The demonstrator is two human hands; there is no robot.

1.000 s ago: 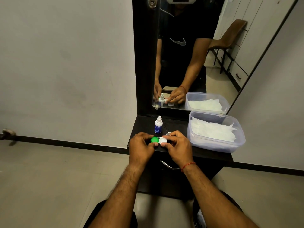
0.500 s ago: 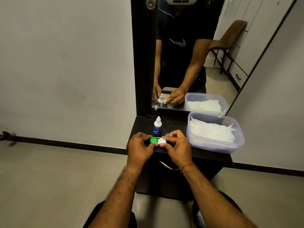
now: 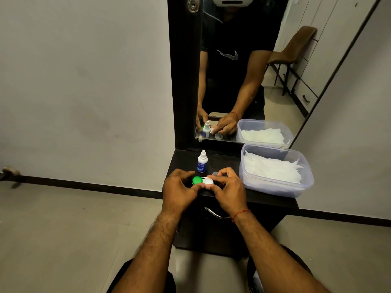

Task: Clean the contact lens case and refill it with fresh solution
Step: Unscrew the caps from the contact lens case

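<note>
Left grip (image 3: 179, 188): closed on my lens case (image 3: 202, 180), green cap side.
Right grip (image 3: 227, 187): pinching its white cap.
Solution bottle (image 3: 202, 162): upright just behind, on the surface (image 3: 264, 199).

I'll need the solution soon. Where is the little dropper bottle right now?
The dropper bottle stands upright on the dark vanity top, just behind the lens case and left of the plastic tub.

both hands hold the lens case (image 3: 202, 180) over the dark bench (image 3: 273, 200): left hand (image 3: 179, 192) at the green cap, right hand (image 3: 227, 192) at the white one. a dropper bottle (image 3: 202, 162) stands just behind; a tissue tub (image 3: 275, 190) sits to the right.
</note>
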